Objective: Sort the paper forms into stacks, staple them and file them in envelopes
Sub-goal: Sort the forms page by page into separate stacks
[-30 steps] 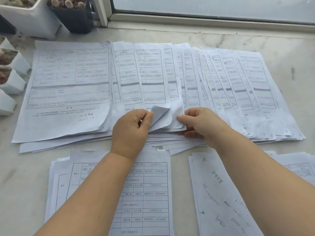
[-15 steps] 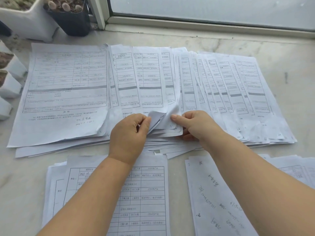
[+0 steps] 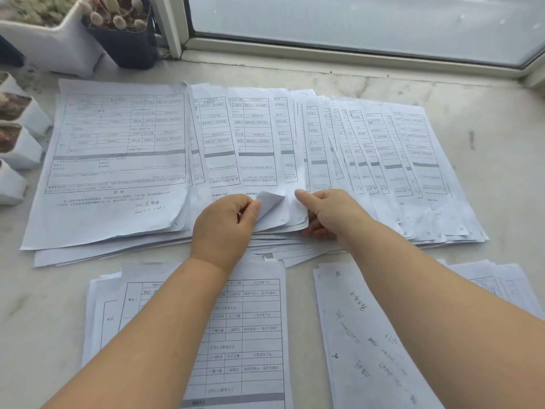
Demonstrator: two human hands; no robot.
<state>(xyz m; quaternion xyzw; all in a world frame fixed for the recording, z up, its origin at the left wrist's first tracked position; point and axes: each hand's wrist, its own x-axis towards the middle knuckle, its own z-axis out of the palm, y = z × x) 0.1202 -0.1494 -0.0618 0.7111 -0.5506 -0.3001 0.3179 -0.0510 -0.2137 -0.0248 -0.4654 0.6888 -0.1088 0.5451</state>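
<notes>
White forms (image 3: 250, 149) fanned across marble tabletop (image 3: 486, 93) | step: sorting, none stapled | left hand (image 3: 225, 222) pinches curled sheet corner (image 3: 269, 202) | right hand (image 3: 327, 212) presses neighbouring sheets, thumb straight, fingers curled under | next, likely: peel one sheet free, move to near stack (image 3: 253, 335)

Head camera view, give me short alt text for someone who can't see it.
A left hand pinches up the curled corner of a paper form in a fanned row, while the right hand holds neighbouring sheets; more stacks lie nearer.
</notes>
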